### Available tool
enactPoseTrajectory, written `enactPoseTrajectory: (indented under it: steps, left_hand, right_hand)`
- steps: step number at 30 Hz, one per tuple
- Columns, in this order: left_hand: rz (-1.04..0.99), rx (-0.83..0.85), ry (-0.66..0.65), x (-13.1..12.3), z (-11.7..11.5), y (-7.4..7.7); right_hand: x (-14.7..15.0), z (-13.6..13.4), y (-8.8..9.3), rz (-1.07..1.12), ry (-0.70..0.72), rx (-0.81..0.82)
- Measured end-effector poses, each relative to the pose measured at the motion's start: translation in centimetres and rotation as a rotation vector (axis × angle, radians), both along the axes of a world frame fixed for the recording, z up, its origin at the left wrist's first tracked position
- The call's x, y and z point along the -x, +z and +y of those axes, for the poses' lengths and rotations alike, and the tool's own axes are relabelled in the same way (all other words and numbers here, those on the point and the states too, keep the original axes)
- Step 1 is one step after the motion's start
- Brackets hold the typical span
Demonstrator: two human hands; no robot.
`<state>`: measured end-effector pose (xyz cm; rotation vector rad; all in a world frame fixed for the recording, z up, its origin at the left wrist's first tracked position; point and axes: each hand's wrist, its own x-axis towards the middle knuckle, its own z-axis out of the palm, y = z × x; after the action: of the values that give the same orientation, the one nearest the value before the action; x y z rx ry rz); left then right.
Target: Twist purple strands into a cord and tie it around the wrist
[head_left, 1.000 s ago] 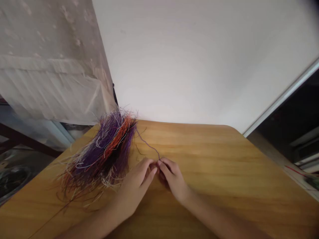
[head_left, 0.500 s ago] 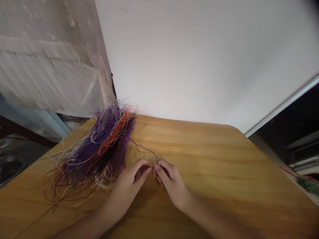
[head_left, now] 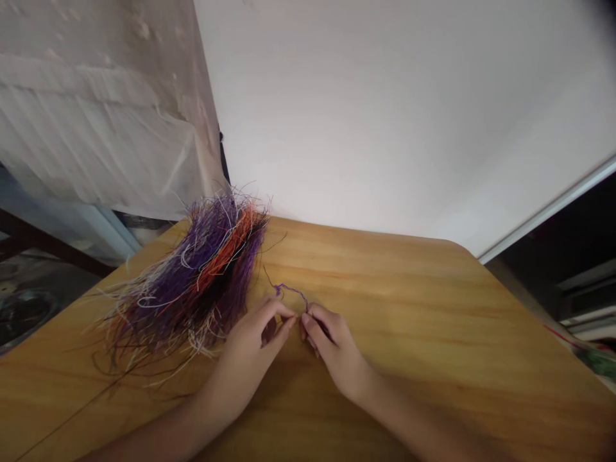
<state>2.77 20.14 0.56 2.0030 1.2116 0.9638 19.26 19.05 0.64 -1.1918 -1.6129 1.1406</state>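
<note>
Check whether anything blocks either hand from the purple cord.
Nothing visible does. The right hand pinches the cord at its near end, and the left hand's fingertips are close by with no obstacle showing. The bundle lies off to the left.

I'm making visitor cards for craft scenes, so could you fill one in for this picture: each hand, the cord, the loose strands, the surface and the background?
Left hand: thumb and forefinger pinched together; anything between them is too small to tell
Right hand: pinching the purple cord
Cord shape: thin, twisted, bending beyond the fingertips
Bundle of strands: purple, orange, dark and pale, left of the cord
Surface: wooden table
Background: white wall; pale fabric at left
</note>
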Motion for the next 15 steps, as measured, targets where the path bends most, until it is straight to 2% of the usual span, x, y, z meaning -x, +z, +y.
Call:
enactPoseTrajectory:
  steps: [6,11,15]
  left_hand:
    - [0.044,-0.153,0.000,-0.1,-0.5,0.2]
    - [0.140,-0.397,-0.086,-0.1,-0.9,0.6]
    - [0.215,-0.481,-0.127,0.0,-1.1,0.6]
  right_hand:
    - [0.0,0.1,-0.6,0.061,-0.035,0.020]
    - [0.1,0.3,-0.7,0.105,-0.070,0.021]
    - [0.2,0.4,-0.6,0.131,-0.081,0.023]
